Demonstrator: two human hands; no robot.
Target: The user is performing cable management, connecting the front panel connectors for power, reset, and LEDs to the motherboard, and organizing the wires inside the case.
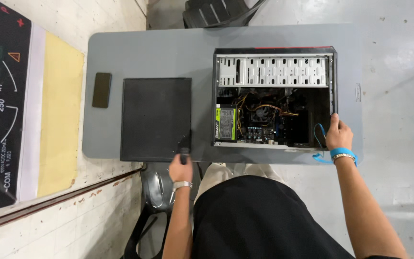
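An open black computer case (274,52) lies on its side on a grey table (168,52), with its drive cage, cables, fan and power supply showing. My right hand (337,135) grips the case's near right corner; a blue strap circles that wrist, with a thin blue cord beside it. My left hand (180,167) is closed on a small dark tool handle (184,156) at the table's near edge, next to the near right corner of a flat black side panel (155,117) lying left of the case.
A dark phone (102,89) lies on the table's left side. A black chair (216,12) stands beyond the table's far edge. Another chair (155,192) is under my left arm. On the left are a tiled wall, a yellow strip and a dark poster.
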